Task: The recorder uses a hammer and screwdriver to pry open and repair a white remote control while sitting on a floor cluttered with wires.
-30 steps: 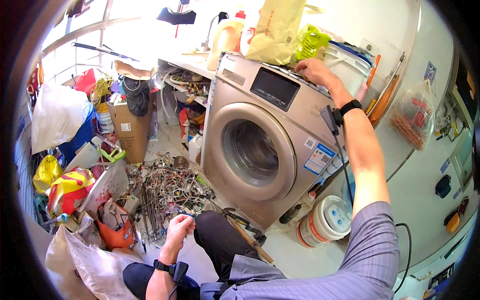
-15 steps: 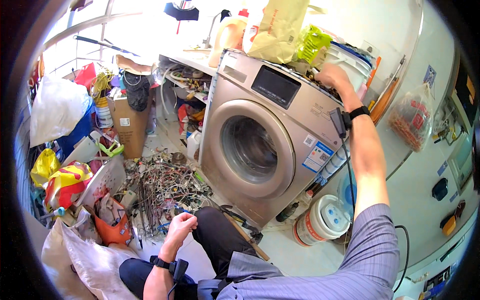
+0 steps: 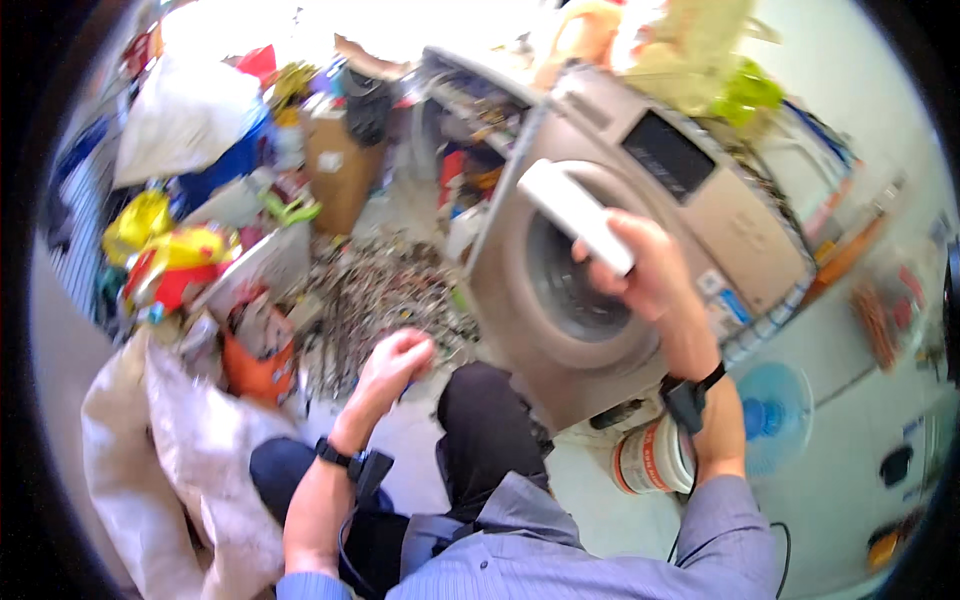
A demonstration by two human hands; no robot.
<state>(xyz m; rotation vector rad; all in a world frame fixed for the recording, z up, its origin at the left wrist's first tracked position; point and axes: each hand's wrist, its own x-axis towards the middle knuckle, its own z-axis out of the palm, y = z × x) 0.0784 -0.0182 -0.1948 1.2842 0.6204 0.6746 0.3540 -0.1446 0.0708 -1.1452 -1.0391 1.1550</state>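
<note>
A long white bar-shaped object [image 3: 565,205], blurred by motion, is in my right hand [image 3: 645,262]; its fingers wrap round the lower end. The object's far end points up and left, in front of the round door of a champagne-coloured washing machine [image 3: 500,350]. I cannot make out what kind of thing it is. My left hand [image 3: 393,368] is closed over the floor, left of my raised knee. Its curled fingers hide whatever they may hold. A heap of tangled cables and small metal parts [image 3: 375,300] lies on the floor just beyond that hand.
Bags, an orange container [image 3: 262,360] and a cardboard box [image 3: 340,165] crowd the left side. A large white sack [image 3: 200,450] lies near left. To the right are a white bucket [image 3: 645,460] and a blue translucent basin [image 3: 785,415]. Several bags stand on the washing machine.
My right hand has come down from the back of the washing machine's top and now carries the white bar. My left hand remains closed near my knee. The whole view has shifted.
</note>
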